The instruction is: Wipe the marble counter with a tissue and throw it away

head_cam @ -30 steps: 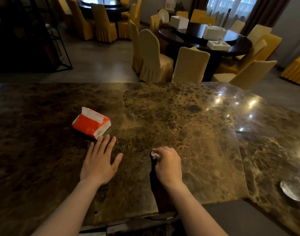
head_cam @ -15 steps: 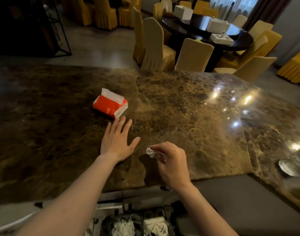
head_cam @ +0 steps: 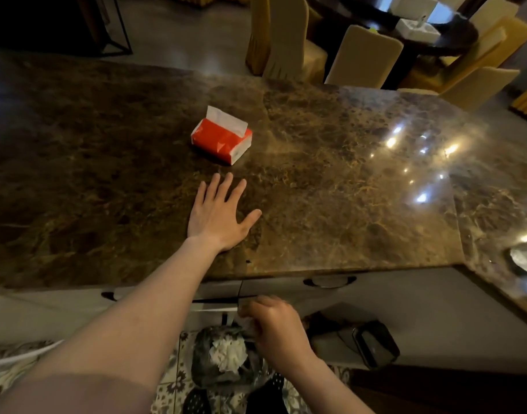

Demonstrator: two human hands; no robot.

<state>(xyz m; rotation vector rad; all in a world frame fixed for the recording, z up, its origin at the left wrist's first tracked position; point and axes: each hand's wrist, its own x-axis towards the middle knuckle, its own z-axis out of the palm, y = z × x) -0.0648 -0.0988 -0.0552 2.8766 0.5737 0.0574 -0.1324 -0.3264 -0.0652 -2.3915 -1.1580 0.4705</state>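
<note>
My left hand [head_cam: 218,215] lies flat and open on the brown marble counter [head_cam: 331,186], just in front of a red tissue pack [head_cam: 221,140] with a white sheet sticking up. My right hand [head_cam: 275,331] is below the counter's front edge, fingers closed on a crumpled white tissue [head_cam: 246,322] that shows only partly. It hovers right above a bin lined with a dark bag [head_cam: 214,358], in which white crumpled tissues [head_cam: 227,352] lie.
White cabinet fronts with a recessed handle [head_cam: 329,281] run under the counter. A dark flat object [head_cam: 375,343] lies on the floor to the right of the bin. Covered chairs [head_cam: 362,59] and a round dark table stand beyond the counter. A shiny object [head_cam: 525,258] sits at the counter's right edge.
My right hand has left the counter with the tissue and dropped below the front edge, over the bin. The view has tilted down. My left hand stays flat on the marble.
</note>
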